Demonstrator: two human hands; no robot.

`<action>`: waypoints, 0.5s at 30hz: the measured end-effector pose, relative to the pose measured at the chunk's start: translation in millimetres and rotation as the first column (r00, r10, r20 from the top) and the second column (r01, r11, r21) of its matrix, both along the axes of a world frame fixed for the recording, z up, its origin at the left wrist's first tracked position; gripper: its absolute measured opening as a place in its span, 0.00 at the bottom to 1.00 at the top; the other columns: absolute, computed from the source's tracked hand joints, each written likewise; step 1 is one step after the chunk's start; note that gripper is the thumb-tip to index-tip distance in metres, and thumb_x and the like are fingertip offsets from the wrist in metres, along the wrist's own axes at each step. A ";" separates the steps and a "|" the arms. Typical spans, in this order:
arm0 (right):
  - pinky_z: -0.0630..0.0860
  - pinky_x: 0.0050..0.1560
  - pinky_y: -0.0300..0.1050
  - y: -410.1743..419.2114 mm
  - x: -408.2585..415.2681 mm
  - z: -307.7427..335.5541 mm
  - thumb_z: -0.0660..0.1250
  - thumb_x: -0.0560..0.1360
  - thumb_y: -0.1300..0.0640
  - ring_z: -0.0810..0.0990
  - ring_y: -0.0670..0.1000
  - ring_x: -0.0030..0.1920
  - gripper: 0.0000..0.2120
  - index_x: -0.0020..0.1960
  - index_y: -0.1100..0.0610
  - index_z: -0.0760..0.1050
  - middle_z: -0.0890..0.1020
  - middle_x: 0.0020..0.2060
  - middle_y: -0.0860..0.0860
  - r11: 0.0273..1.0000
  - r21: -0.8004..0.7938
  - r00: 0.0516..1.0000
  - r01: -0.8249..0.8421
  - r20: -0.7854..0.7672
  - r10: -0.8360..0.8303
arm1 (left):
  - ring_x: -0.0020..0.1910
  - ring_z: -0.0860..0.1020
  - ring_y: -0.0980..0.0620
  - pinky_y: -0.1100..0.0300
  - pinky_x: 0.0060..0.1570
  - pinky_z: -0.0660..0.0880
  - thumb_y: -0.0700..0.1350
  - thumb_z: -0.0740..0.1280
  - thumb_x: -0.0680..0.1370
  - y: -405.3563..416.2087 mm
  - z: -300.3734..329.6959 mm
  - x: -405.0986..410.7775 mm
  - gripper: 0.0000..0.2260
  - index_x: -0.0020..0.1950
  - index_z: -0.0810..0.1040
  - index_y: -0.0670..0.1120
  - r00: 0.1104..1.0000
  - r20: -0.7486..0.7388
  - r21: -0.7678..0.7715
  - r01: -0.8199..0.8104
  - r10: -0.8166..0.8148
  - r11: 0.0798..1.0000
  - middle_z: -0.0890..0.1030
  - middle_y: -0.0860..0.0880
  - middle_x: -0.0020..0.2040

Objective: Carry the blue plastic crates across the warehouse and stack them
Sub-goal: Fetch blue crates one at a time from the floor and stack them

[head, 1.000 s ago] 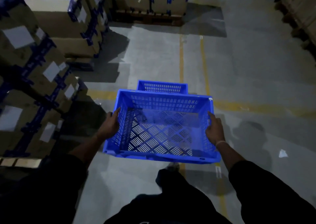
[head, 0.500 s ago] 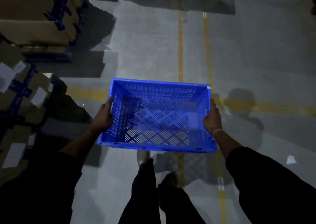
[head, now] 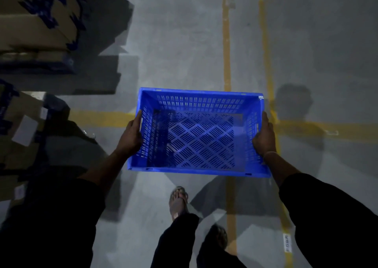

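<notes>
Now no second crate beyond the blue crate (head: 196,132) in both hands.

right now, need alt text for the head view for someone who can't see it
A person carries an empty blue plastic crate, left hand and right hand gripping its short sides, over a grey floor with yellow lines. Stacked cardboard boxes stand at left.

The fingers of the left hand (head: 131,133) and right hand (head: 263,136) are hidden behind the side walls of the blue crate (head: 197,132). Cardboard boxes (head: 34,20) at ten o'clock are cut off by the frame edge and blurred. At six o'clock, one foot (head: 217,235) is too dark to make out.
</notes>
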State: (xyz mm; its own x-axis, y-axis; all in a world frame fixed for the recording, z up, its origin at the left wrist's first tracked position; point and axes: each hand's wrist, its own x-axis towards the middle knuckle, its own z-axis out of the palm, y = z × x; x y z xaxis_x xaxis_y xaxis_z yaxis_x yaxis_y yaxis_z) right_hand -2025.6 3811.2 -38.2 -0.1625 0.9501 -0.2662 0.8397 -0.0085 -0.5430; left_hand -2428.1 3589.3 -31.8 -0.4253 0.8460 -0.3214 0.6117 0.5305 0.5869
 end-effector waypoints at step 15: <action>0.70 0.58 0.59 2.9 10.7 -9.4 0.66 0.73 0.65 0.63 0.70 0.69 0.49 0.79 0.53 0.35 0.48 0.78 0.58 0.963 -0.063 0.952 -0.261 0.150 0.268 | 0.79 0.49 0.30 0.38 0.76 0.54 0.56 0.53 0.80 13.2 -16.2 -2.7 0.35 0.83 0.42 0.45 0.990 -0.090 -0.106 0.101 -0.110 0.989 0.45 0.30 0.80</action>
State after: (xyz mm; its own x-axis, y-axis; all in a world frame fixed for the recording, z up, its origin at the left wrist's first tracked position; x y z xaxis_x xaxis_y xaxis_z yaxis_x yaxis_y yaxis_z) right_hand -2014.9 3814.1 -47.7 -0.3601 0.8661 -0.3467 0.8889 0.2057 -0.4094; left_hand -2430.8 3602.5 -48.0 -0.3683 0.8529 -0.3699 0.7180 0.5138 0.4696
